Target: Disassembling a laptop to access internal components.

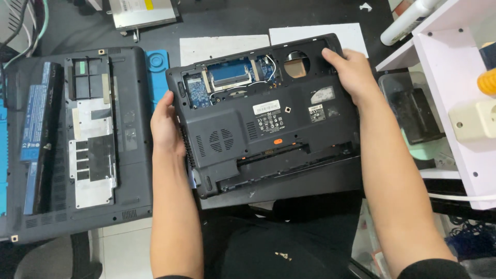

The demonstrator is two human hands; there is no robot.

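my left hand (166, 126) and right hand (351, 72) grip the upturned laptop (268, 124) by its sides, mid-teardown; lifting its base next would need even pressure.

This looks like a small electronics repair bench, probably in a home or a small shop. An opened laptop base (263, 119) with bare circuit boards lies on the dark table (77, 31), a second stripped laptop shell (88, 139) on the left and a removed drive (142, 11) far behind. A white shelf (454, 103) of oddments stands on the right.
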